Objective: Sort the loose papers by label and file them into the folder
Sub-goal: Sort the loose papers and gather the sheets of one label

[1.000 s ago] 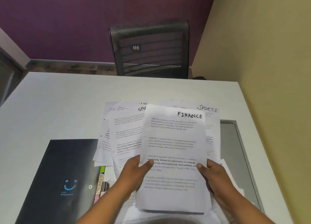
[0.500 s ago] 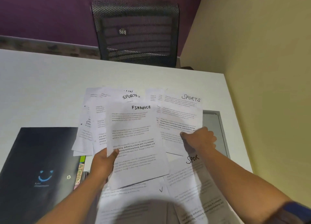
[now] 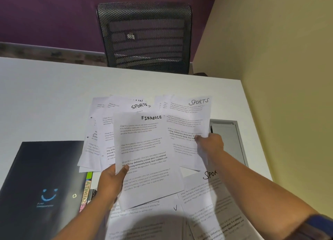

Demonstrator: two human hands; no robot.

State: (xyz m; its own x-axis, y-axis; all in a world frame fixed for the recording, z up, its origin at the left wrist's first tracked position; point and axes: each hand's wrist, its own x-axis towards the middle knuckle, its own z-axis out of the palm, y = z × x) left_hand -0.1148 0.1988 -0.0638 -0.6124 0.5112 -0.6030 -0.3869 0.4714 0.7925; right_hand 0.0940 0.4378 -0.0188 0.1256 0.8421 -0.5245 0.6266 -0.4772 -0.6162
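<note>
My left hand [image 3: 111,180] grips the lower left edge of a sheet headed FINANCE [image 3: 144,149], holding it above the table. My right hand [image 3: 210,146] pinches the right edge of a sheet headed SPORTS [image 3: 187,124] that lies on the far right pile. More printed sheets [image 3: 100,131] fan out behind the FINANCE sheet, one of them headed SPORTS. Another SPORTS sheet [image 3: 209,194] lies near me on the right. A dark folder [image 3: 41,176] with a blue smile mark lies closed at the left, coloured tab labels [image 3: 87,189] showing at its right edge.
The white table [image 3: 54,95] runs to a yellow wall on the right. A grey inset panel [image 3: 228,140] sits in the table's right side beside my right hand. A black mesh chair [image 3: 144,36] stands beyond the far edge.
My right hand let go of the FINANCE sheet, reached out to the far right and took hold of the SPORTS sheet. My left hand kept the FINANCE sheet and shifted it left.
</note>
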